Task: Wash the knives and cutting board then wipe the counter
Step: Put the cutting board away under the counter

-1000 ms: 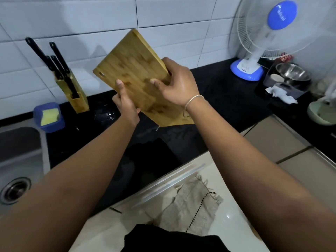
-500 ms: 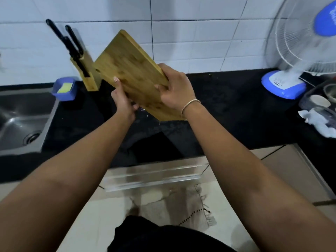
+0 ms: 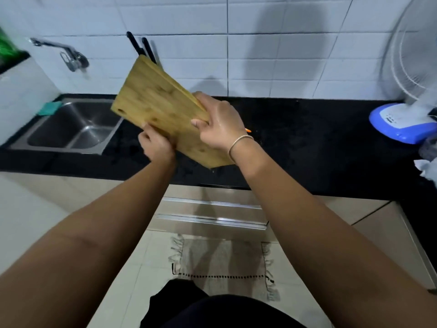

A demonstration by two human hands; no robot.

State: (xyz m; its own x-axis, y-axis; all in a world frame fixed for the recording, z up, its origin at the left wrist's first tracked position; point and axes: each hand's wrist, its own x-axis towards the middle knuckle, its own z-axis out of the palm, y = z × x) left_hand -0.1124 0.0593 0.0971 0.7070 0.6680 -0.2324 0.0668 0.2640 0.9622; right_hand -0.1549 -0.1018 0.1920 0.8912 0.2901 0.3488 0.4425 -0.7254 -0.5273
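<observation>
Leftward toward the sink has swung the cutting board (both hands gripping it).

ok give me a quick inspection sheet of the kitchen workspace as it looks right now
surface: black counter, small orange scrap by the right wrist.
job's things: cutting board held tilted above the counter beside the sink; black knife handles behind it.
clutter: teal sponge at the sink's corner; white cloth far right.
grippers: left hand grips the lower edge, right hand the side edge.
cables: nothing seen.
surroundings: tiled wall, tap, fan, floor mat.
</observation>
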